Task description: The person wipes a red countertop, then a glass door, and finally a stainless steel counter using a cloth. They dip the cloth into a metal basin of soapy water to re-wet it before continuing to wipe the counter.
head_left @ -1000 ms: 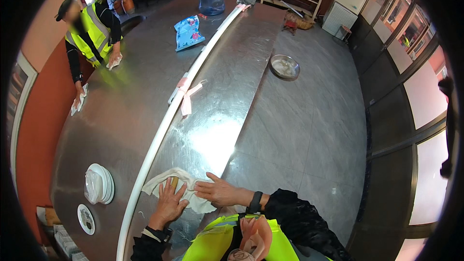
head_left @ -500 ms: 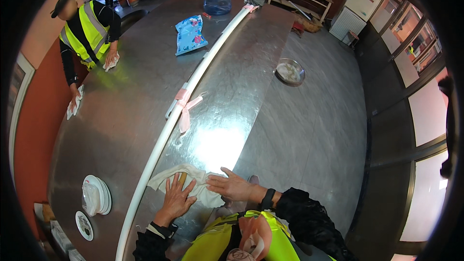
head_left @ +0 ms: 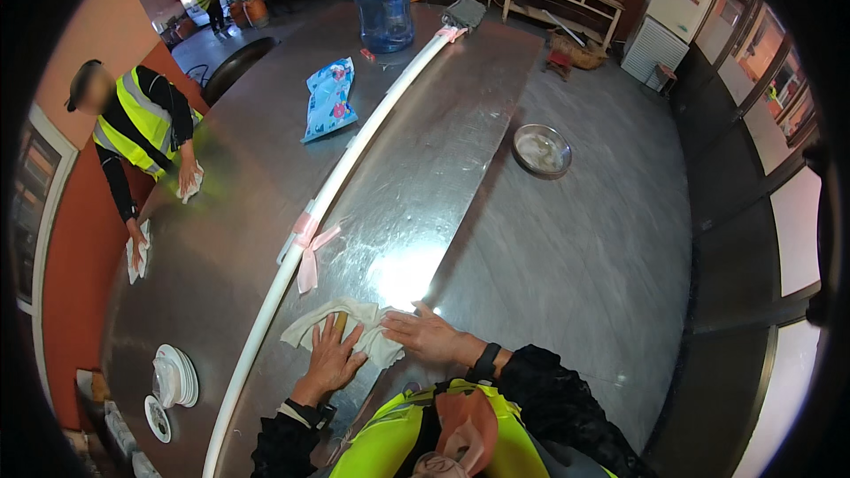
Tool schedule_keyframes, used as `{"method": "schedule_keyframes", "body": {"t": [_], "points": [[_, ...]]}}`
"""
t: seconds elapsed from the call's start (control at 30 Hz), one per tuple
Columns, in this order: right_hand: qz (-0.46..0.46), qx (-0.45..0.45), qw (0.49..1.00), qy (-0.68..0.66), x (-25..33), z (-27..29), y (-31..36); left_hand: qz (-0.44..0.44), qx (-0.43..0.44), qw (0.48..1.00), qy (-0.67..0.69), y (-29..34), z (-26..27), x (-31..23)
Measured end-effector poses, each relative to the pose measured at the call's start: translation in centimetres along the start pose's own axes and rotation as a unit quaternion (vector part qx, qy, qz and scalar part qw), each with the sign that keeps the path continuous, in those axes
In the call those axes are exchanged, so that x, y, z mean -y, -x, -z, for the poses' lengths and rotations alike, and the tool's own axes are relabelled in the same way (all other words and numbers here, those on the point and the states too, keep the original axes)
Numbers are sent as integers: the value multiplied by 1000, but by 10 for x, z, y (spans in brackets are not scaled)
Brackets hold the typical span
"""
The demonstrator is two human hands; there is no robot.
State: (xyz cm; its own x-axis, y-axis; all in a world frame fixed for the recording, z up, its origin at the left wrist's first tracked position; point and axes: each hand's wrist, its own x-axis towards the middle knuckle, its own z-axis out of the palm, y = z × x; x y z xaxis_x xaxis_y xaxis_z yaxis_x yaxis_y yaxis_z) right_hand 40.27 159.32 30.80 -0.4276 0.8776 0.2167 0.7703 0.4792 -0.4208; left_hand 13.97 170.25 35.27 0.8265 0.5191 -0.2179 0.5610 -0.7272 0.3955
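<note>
Cloth (head_left: pixel 347 329), white and crumpled, lower centre of the frame, lying on the steel counter (head_left: pixel 416 204) just right of the white pipe (head_left: pixel 354 150) that runs from lower left up to the top centre. My left hand (head_left: pixel 332 358) lies flat on it, fingers spread, no pinch; my right hand (head_left: pixel 425 335) presses its right edge, palm down and fingers extended. Against half a second ago and a second ago, both hands keep the same flat pose on the same cloth, which has stayed beside the pipe below the bright glare patch; by my judgement the rubbing goes on in one small area and has not moved along the counter. Pink tape tie (head_left: pixel 308 243), knotted round the pipe above the cloth, in place as before. Containers: blue water jug (head_left: pixel 383 11), top centre, upright on the counter, contents not readable; round metal dish (head_left: pixel 541 150), upper right on the counter's lower tier, shallow, seemingly bare apart from a pale smear; stack of white plates (head_left: pixel 175 376), lower left, with a small bowl (head_left: pixel 158 419) beside it, contents too small to tell. Blue printed packet (head_left: pixel 328 99), upper centre-left, flat on the counter left of the pipe. Co-worker in a yellow vest (head_left: pixel 142 124), upper left, one hand pressing a rag (head_left: pixel 190 184) on the counter, the other holding a second rag (head_left: pixel 137 252) at the counter edge.
</note>
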Motion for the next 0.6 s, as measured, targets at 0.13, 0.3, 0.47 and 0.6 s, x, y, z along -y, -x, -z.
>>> {"method": "schedule_keyframes", "body": {"t": [0.13, 0.3, 0.47, 0.6], "points": [[-27, -34, 998, 37, -44, 26, 10, 26, 1, 1000, 2, -33, 6, -20], [-53, -51, 995, 65, -90, 56, 12, 45, -7, 999, -3, -68, 6, -37], [-54, -52, 995, 67, -107, 74, 4, 60, 4, 998, -1, -100, 14, -49], [-68, -49, 996, 42, -127, 80, -2, 58, 5, 998, -7, -130, 19, -51]]}}
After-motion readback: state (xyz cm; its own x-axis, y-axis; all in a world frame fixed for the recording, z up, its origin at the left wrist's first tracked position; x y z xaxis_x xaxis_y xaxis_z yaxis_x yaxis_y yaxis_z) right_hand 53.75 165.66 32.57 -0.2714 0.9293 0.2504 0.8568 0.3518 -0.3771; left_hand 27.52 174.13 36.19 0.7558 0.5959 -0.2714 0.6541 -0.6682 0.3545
